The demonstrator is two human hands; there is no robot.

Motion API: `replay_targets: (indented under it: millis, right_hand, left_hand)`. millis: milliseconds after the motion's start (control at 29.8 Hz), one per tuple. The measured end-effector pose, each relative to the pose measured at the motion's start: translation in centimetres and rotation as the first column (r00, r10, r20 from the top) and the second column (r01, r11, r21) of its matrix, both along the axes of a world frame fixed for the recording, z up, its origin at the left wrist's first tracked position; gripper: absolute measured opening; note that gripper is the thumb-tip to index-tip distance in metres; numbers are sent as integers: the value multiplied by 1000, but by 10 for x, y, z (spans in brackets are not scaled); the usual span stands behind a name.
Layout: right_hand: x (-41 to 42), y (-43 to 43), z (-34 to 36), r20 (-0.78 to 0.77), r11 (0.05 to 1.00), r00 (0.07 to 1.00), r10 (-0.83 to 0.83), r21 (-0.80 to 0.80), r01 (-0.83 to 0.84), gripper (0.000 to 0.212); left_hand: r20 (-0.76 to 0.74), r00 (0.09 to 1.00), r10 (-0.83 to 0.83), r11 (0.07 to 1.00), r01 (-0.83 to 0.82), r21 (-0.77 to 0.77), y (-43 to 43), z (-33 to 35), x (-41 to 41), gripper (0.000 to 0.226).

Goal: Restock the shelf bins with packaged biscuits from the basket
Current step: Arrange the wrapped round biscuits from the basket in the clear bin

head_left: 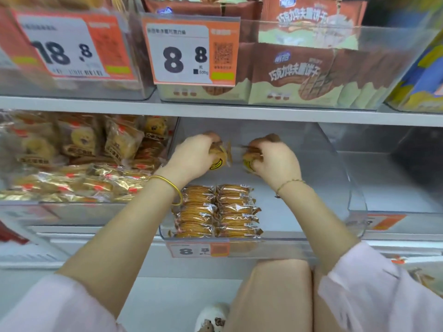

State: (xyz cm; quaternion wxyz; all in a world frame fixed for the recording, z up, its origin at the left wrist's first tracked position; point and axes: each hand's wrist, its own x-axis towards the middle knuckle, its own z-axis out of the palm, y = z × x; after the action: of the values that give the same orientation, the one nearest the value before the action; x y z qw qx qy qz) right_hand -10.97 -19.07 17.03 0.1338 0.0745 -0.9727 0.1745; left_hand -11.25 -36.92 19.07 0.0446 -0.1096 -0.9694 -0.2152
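A clear plastic shelf bin [330, 188] on the middle shelf holds two rows of wrapped round biscuit packs [217, 210] at its front left. Both my hands reach deep into this bin. My left hand [191, 156] grips a biscuit pack [221, 159] with a yellow banana print on its wrapper. My right hand [275, 159] grips another such pack [248, 161], mostly hidden under the fingers. The two packs are held above the bin floor, behind the rows. No basket is in view.
The neighbouring bin on the left [72, 164] is full of gold-wrapped pastries. The upper shelf carries bins of brown boxed biscuits [297, 75] behind price tags [191, 51]. Another price tag [199, 249] hangs on the bin front. My knee [271, 295] is below.
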Motion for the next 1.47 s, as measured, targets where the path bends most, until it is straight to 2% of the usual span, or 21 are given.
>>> replay_targets:
  millis: [67,134,168,235,302,402,570,838,1072,1474]
  right_hand:
    - [-10,-11,-6,62,976,997,53,209,-65,36]
    - [-16,-23,-15,113,945,987,115,292,-144,48]
    - [-19,-27,-20,163,951,975,149,246,-186,54]
    - [-20,-33,-27,284,974,938,198,53,-221,57]
    - [-22,-31,-33,347,976,914,212,-30,-215,46]
    - [-21,-25,-38,389,966,895,218,45,-255,30]
    - [-19,-26,-46,452,939,848,278,56,-338,31]
    - [-12,-34,-57,431,918,851,300,111,-380,33]
    - [-11,-25,-47,486,942,833,266,54,-332,46]
    - [-3,-18,-39,463,958,854,236,38,-285,46]
  left_hand:
    - [-3,1000,0,985,-1,-172,4,-10,0,30]
    - [9,1000,20,950,-16,-312,8,-19,3,27]
    - [27,999,32,931,-20,-365,9,-24,4,26]
    - [75,995,60,903,-22,-430,10,-33,7,27]
    - [107,991,78,888,-21,-459,8,-40,11,30]
    - [131,986,107,887,-35,-460,7,-46,16,32]
    - [209,969,131,925,-44,-377,9,-51,23,34]
    - [238,956,174,924,-75,-374,13,-58,29,38]
    - [261,951,167,943,-77,-324,10,-60,28,41]
    - [193,970,144,944,-77,-319,15,-58,39,44]
